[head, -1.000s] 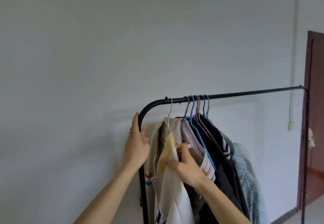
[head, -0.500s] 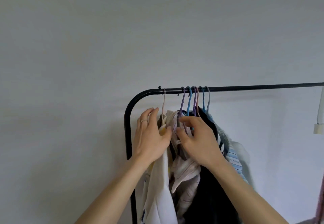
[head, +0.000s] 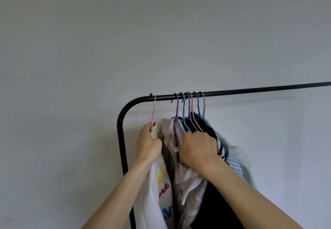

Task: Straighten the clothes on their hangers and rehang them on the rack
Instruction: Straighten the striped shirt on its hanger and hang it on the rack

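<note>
A: Both hands have climbed since a second ago. The left hand (head: pixel 148 143), which was up against the rack's corner post, is now closed around the neck of the white printed shirt (head: pixel 157 189), right at the foot of its pale hanger (head: pixel 154 110). The right hand (head: pixel 198 150) was lower on the fabric with loose fingers; now it is a fist.

B: A fist on what?

A: On the shoulder arms of the hangers bunched next to the pale one, at the purple hanger (head: pixel 177 110) and blue hanger (head: pixel 183 110), with the beige striped shirt (head: pixel 188 180) crumpled beneath it. Which wire it actually holds I cannot tell; the knuckles cover it.

B: Where are the clothes?

A: All on the black rail (head: pixel 250 90), crowded at its left end near the bend. The pale hanger stands a little apart from the cluster; dark garments (head: pixel 211 209) and a blue striped shirt (head: pixel 232 162) hang behind.

B: So what does it mean?

A: My judgement: sorting has given way to gripping. The striped shirt sags off its hanger with its collar twisted, so it likely comes off the rail to be straightened.

B: And around that?

A: A plain grey wall (head: pixel 125 31).
</note>
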Available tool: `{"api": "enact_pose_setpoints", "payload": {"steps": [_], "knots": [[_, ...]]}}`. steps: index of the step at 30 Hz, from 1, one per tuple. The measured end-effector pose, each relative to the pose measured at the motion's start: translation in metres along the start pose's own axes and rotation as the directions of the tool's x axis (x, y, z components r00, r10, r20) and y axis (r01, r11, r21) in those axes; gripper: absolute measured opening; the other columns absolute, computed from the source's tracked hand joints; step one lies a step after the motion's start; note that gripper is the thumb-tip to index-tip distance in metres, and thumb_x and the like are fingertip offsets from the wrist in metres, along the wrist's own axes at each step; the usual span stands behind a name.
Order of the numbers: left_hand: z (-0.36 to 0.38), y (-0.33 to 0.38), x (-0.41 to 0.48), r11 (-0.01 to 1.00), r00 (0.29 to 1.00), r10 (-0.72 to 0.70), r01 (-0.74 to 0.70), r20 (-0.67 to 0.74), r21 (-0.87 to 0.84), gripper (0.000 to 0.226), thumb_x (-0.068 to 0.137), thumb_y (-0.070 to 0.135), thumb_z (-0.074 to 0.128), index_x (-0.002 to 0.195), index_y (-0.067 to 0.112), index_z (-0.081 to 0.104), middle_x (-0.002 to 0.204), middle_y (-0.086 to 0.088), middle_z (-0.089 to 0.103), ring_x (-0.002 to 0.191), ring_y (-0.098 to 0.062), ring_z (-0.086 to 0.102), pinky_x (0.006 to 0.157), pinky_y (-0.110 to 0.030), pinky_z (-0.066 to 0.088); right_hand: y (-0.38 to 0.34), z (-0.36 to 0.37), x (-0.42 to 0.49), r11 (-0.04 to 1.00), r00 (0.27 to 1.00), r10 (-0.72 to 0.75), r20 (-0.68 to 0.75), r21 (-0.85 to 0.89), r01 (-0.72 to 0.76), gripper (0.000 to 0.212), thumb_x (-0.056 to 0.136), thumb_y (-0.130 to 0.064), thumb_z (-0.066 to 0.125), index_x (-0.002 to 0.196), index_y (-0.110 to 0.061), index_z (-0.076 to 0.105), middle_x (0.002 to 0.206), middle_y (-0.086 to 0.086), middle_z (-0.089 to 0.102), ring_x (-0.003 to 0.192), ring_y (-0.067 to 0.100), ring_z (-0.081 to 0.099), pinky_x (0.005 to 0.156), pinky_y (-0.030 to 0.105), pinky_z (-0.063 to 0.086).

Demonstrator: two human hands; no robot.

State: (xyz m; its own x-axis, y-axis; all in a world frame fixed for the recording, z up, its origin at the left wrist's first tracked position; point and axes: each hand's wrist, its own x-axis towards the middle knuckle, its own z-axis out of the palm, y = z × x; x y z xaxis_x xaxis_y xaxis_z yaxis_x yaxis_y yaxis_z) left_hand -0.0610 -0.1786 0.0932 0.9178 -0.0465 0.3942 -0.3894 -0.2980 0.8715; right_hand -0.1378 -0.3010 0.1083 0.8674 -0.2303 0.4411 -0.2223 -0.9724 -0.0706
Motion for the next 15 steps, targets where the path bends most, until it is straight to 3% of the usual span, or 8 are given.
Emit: {"api": "enact_pose_setpoints", "payload": {"steps": [7, 9, 12, 15], "knots": [[-0.001, 0.002, 0.002, 0.999, 0.996, 0.028, -0.025, -0.083, 0.027, 0.063, 0.082, -0.011, 0.04, 0.139, 0.015, 0.048, 0.142, -0.006, 0.045, 0.131, -0.021, 0.043, 0.095, -0.018, 0.028, 0.055, 0.022, 0.004, 0.977, 0.979, 0.165, -0.116, 0.154, -0.147, 0.012, 0.088, -0.019, 0.048, 0.091, -0.013, 0.058, 0.099, 0.01, 0.065, 0.093, 0.033, 0.062, 0.064, 0.032, 0.039], [0.002, 0.002, 0.002, 0.999, 0.996, 0.031, -0.03, -0.078, 0.02, 0.063, 0.082, -0.011, 0.04, 0.139, 0.016, 0.047, 0.142, -0.005, 0.044, 0.13, -0.021, 0.043, 0.095, -0.02, 0.03, 0.073, 0.029, 0.007, 0.965, 0.963, 0.222, -0.15, 0.176, -0.195, 0.013, 0.089, -0.025, 0.051, 0.092, -0.015, 0.059, 0.093, 0.009, 0.065, 0.087, 0.033, 0.063, 0.062, 0.033, 0.042], [0.008, 0.003, 0.001, 0.999, 0.997, 0.033, -0.031, -0.068, 0.029, 0.064, 0.082, -0.011, 0.038, 0.14, 0.017, 0.044, 0.141, -0.005, 0.043, 0.131, -0.021, 0.041, 0.095, -0.02, 0.029, 0.096, 0.033, 0.01, 0.938, 0.938, 0.306, -0.16, 0.22, -0.269, 0.017, 0.087, -0.018, 0.046, 0.092, -0.015, 0.062, 0.075, 0.005, 0.056, 0.072, 0.031, 0.057, 0.055, 0.032, 0.042], [0.011, 0.004, 0.002, 0.999, 0.998, 0.034, -0.031, -0.06, 0.043, 0.065, 0.082, -0.012, 0.038, 0.14, 0.016, 0.042, 0.141, -0.005, 0.042, 0.131, -0.02, 0.04, 0.094, -0.019, 0.026, 0.112, 0.032, 0.013, 0.923, 0.923, 0.346, -0.167, 0.236, -0.303, 0.022, 0.089, -0.016, 0.044, 0.097, -0.016, 0.065, 0.074, 0.003, 0.053, 0.068, 0.029, 0.051, 0.054, 0.031, 0.038]]}}
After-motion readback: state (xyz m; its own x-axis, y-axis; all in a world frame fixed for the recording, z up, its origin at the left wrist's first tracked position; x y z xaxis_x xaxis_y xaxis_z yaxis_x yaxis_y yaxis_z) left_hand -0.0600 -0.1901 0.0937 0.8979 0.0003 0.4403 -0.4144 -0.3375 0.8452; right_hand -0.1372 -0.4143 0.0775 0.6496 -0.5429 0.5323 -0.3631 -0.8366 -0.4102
